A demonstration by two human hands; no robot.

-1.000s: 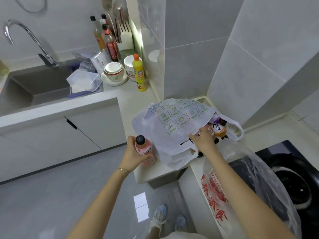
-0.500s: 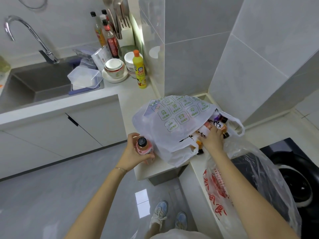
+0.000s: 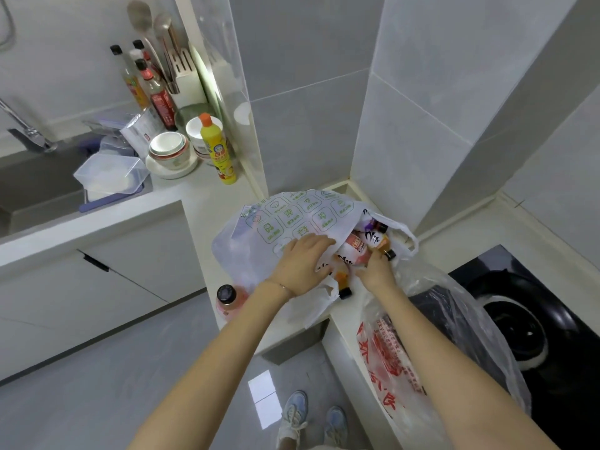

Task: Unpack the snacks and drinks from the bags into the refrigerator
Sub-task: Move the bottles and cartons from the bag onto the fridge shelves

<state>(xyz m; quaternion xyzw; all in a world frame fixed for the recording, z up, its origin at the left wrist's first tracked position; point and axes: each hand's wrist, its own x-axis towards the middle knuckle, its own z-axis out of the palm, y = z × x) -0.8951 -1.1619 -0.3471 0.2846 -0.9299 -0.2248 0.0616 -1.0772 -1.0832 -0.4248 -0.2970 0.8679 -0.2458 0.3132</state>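
A white plastic bag [image 3: 285, 219] with green print lies on the counter corner, its mouth open to the right. Several small drink bottles [image 3: 373, 237] with black caps show inside the mouth. My left hand [image 3: 302, 264] lies flat on top of the bag near its opening, fingers fairly straight. My right hand [image 3: 373, 271] reaches into the mouth with its fingers curled round one bottle [image 3: 355, 251]; the fingertips are hidden. A pink drink bottle [image 3: 227, 302] with a black cap stands alone at the counter's front edge, left of my left forearm.
A clear bag with red print [image 3: 389, 355] hangs over the counter edge by my right forearm. A black gas stove [image 3: 526, 323] is on the right. Bowls [image 3: 168, 151], a yellow bottle [image 3: 217, 151], sauce bottles, a plastic box [image 3: 110, 173] and the sink [image 3: 29, 186] fill the back left.
My left hand has let go of the pink bottle, which now stands on the counter, and moved right onto the white bag. My right hand has gone deeper into the bag.
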